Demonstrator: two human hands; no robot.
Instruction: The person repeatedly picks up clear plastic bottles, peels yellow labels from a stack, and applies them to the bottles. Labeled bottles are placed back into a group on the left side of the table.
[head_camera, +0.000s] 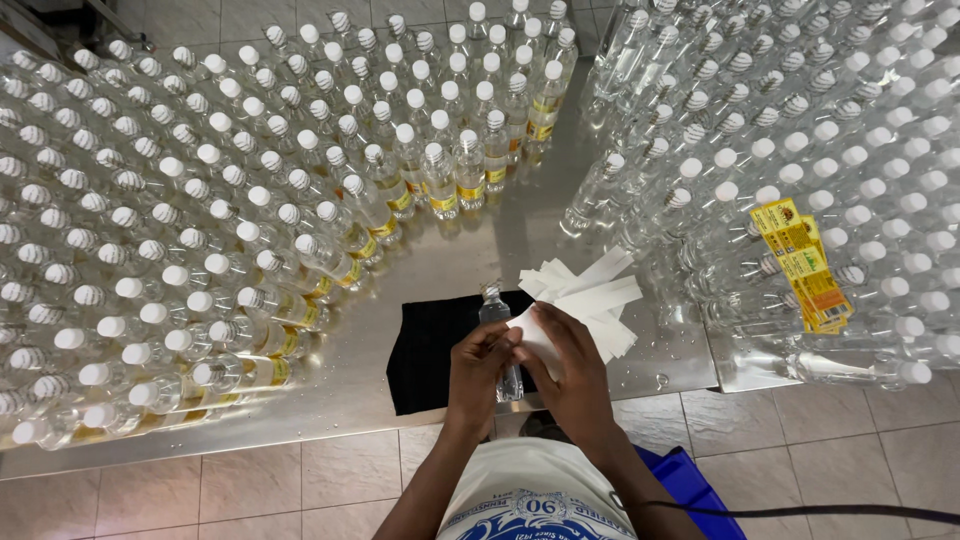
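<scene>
Bottle (497, 330): small, clear, upright on a black cloth (430, 350) on the counter (440, 265).
Left hand (478, 370): fingers wrapped around the bottle.
Right hand (572, 375): fingers curled, pinching white paper strips (585, 295) against it.

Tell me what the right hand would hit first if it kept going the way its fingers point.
Probably the clear bottle it already touches; the right hand points up-left toward the left hand, though depth is unclear.

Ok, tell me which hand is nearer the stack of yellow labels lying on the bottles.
Right. The right hand is on the near side of the stack of yellow labels, well short of it across the metal table. The left hand sits farther away, by the clear bottle.
</scene>
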